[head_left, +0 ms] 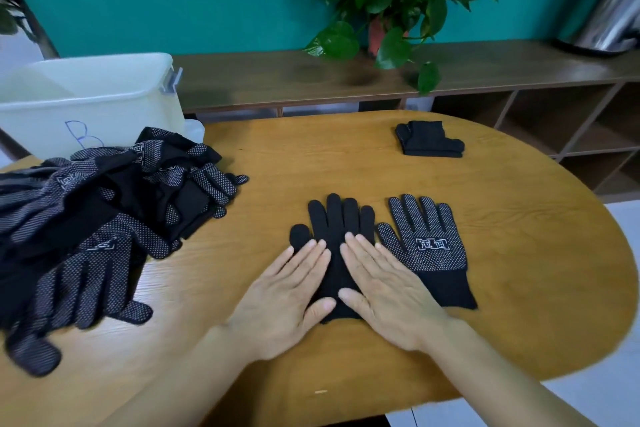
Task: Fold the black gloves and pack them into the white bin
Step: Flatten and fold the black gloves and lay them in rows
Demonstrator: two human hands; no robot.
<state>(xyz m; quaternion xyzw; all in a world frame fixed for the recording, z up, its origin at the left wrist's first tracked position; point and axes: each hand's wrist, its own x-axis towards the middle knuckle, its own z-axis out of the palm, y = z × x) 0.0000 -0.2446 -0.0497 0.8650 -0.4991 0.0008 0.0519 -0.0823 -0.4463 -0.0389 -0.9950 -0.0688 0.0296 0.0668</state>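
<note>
A plain black glove (337, 218) lies flat, fingers pointing away, in the middle of the wooden table (519, 270). My left hand (287, 298) and my right hand (388, 291) both press flat on its palm and cuff with straight fingers. Touching its right side lies a second black glove (426, 246), dotted side up. A folded pair of gloves (429, 139) sits at the far right of the table. A heap of dotted black gloves (104, 218) covers the table's left side. The white bin (90, 97) stands behind the heap at the far left.
A low wooden shelf unit (519, 69) runs behind the table with a potted plant (391, 0) on it. A shiny metal object (609, 17) stands at the back right. The table's rounded edge curves along the right.
</note>
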